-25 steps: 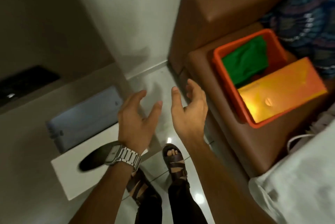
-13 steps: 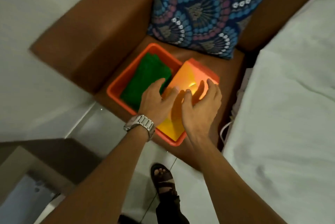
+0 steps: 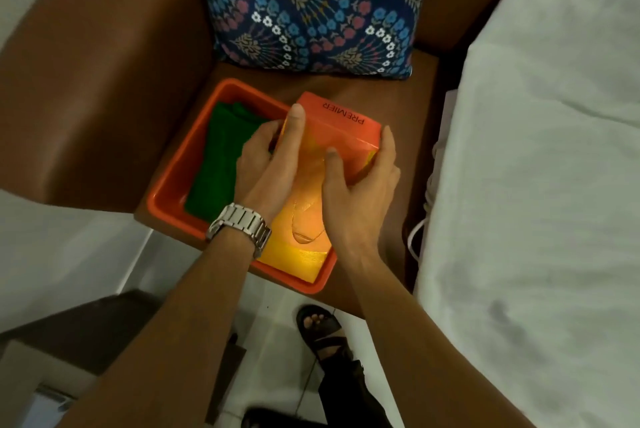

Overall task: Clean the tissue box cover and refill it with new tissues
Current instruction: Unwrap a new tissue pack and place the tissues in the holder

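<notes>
An orange and yellow tissue box [image 3: 341,126] marked PREMIER lies in an orange plastic tray [image 3: 173,182] on a brown armchair seat. A folded green cloth [image 3: 218,164] fills the tray's left half. My left hand [image 3: 268,164], with a metal watch on its wrist, grips the box's left side. My right hand [image 3: 360,192] grips the box's right side, thumb on top. The box's far end is tilted up above the tray rim.
A blue floral cushion [image 3: 318,5] leans against the armchair back behind the tray. A bed with a white sheet [image 3: 540,185] runs along the right. The brown armrest [image 3: 104,74] stands left of the tray. My sandalled foot [image 3: 320,327] is on the white tiled floor below.
The view swung from the floor to the armchair. Both hands moved from empty air onto the tissue box and now clasp its two sides, with its far end raised.
</notes>
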The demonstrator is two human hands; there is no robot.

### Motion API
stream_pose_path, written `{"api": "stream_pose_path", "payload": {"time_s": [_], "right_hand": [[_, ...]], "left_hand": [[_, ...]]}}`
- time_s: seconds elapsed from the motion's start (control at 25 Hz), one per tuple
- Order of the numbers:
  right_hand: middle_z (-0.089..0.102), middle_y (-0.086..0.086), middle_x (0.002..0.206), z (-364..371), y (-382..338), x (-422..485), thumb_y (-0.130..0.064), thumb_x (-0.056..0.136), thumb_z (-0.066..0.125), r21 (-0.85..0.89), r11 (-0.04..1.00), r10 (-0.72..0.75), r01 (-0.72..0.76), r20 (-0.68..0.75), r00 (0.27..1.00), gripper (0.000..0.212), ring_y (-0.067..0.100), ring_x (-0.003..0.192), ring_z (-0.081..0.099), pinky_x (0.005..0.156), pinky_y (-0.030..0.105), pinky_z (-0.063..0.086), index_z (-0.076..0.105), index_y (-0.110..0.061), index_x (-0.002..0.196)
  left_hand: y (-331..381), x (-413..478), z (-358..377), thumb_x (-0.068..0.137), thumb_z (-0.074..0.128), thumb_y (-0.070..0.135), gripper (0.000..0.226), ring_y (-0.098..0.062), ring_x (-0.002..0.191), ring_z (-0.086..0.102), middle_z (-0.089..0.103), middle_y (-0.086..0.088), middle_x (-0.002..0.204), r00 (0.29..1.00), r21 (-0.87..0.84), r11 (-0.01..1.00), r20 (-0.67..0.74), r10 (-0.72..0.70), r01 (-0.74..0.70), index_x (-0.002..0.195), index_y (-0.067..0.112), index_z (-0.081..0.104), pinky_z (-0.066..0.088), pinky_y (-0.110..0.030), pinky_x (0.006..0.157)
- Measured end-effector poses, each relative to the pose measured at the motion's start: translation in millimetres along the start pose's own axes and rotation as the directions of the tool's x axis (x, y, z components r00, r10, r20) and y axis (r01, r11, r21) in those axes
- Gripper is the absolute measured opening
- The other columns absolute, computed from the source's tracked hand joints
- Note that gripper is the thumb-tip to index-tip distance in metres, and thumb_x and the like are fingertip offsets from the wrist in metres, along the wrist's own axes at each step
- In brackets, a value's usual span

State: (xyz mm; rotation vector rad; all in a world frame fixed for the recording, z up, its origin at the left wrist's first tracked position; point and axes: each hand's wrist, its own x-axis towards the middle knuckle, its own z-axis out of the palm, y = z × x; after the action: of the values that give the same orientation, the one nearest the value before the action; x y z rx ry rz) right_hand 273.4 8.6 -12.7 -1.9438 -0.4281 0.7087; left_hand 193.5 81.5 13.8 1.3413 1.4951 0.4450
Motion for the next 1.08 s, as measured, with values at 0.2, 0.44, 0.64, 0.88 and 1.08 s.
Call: {"api": "stream_pose_path", "payload": {"time_s": [0.2, 0.44, 0.64, 0.88, 1.08], "right_hand": [[0.052, -0.008, 0.122, -17, -16, -14, -0.052, 0.086, 0.063, 0.030, 0.990, -0.140, 0.140, 0.009, 0.990, 0.060, -0.015, 0.108, 0.049, 0.089, 0.006, 0.044, 0.045, -0.037, 0.141], [0.058, -0.001, 0.134, -34, -10, -29, -0.025, 0.092, 0.070, 0.190, 0.964, -0.203, 0.186, 0.077, 0.976, 0.040, 0.023, 0.124, 0.058, 0.097, 0.051, 0.053, 0.053, -0.043, 0.123], [0.054, -0.019, 0.140, -42, -3, -40, -0.012, 0.090, 0.070, 0.224, 0.932, -0.302, 0.284, 0.049, 0.952, 0.025, 0.011, 0.141, 0.044, 0.100, 0.050, 0.053, 0.065, -0.035, 0.099], [0.049, -0.018, 0.137, -58, -14, -39, -0.029, 0.081, 0.055, 0.288, 0.953, -0.172, 0.090, 0.276, 0.945, 0.031, 0.001, 0.134, 0.045, 0.103, 0.038, 0.051, 0.077, -0.042, 0.098], [0.051, -0.005, 0.122, -65, -30, -22, -0.052, 0.080, 0.059, 0.115, 0.991, -0.097, 0.069, 0.260, 0.961, 0.051, 0.005, 0.120, 0.054, 0.102, 0.032, 0.051, 0.065, -0.038, 0.128]], "left_hand": [[13, -26, -20, 0.085, 0.037, 0.074, 0.056, -0.018, 0.121, 0.054, 0.056, 0.009, 0.132, 0.996, -0.077, 0.993, 0.018, 0.091, -0.090, 0.129, 0.043, 0.052, 0.045, -0.050, 0.102], [26, -49, -32, 0.090, 0.040, 0.066, 0.052, -0.036, 0.093, 0.065, 0.065, -0.015, 0.102, 0.998, -0.278, 0.960, 0.040, 0.051, -0.038, 0.103, 0.019, 0.059, 0.054, -0.058, 0.088], [26, -46, -36, 0.082, 0.066, 0.045, 0.032, -0.027, 0.070, 0.054, 0.057, -0.006, 0.071, 0.999, -0.336, 0.941, 0.008, 0.049, -0.044, 0.076, 0.015, 0.063, 0.047, -0.042, 0.069], [11, -48, -54, 0.077, 0.062, 0.017, 0.029, -0.036, 0.100, 0.062, 0.067, -0.004, 0.110, 0.988, -0.245, 0.963, 0.070, 0.136, -0.115, 0.102, 0.027, 0.071, 0.054, -0.058, 0.086], [15, -54, -58, 0.077, 0.054, 0.017, 0.048, -0.005, 0.098, 0.059, 0.060, 0.024, 0.114, 0.965, -0.058, 0.975, 0.137, 0.222, -0.216, 0.120, 0.034, 0.063, 0.056, -0.034, 0.080]]}}
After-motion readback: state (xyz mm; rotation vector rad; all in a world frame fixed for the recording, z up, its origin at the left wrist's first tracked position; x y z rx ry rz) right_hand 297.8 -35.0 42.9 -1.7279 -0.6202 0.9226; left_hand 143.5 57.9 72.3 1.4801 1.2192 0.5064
